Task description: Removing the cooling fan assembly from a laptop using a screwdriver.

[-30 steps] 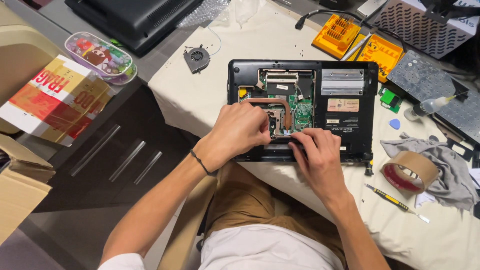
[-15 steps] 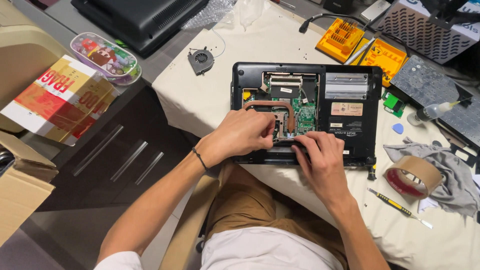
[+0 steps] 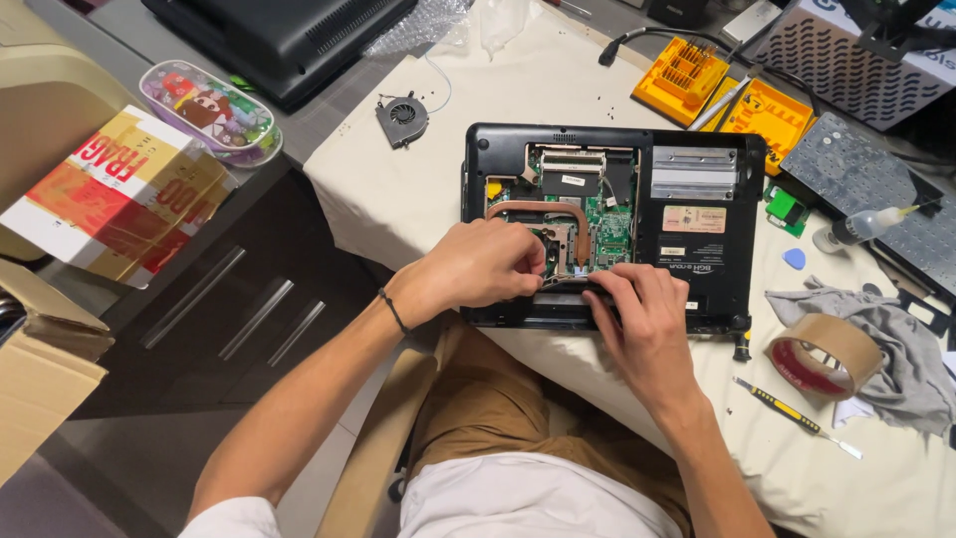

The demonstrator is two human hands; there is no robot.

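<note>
Laptop (image 3: 697, 229) lies upside down on cream cloth-covered table (image 3: 418, 189), bottom cover off, green board and copper heat pipe (image 3: 543, 211) exposed in left-centre bay. Left hand (image 3: 483, 264) rests over lower part of open bay, fingers curled together, tips pinched at near edge of board; what they grip is too small to tell. Right hand (image 3: 642, 314) sits just beside it on laptop's near edge, fingers bent down, tips touching chassis close to left hand's tips; whether it grips anything, cannot tell. Black band on left wrist. Loose fan (image 3: 402, 117) lies on cloth, apart from laptop, toward far-left. Orange bit case (image 3: 685, 78) sits beyond laptop's far edge. Roll of brown tape (image 3: 819, 356) lies right of laptop, next to grey rag (image 3: 901, 339). Small yellow-handled screwdriver (image 3: 787, 413) lies near tape, on person's side. Cardboard box (image 3: 115, 194) w/ red print sits on side surface, far left.
</note>
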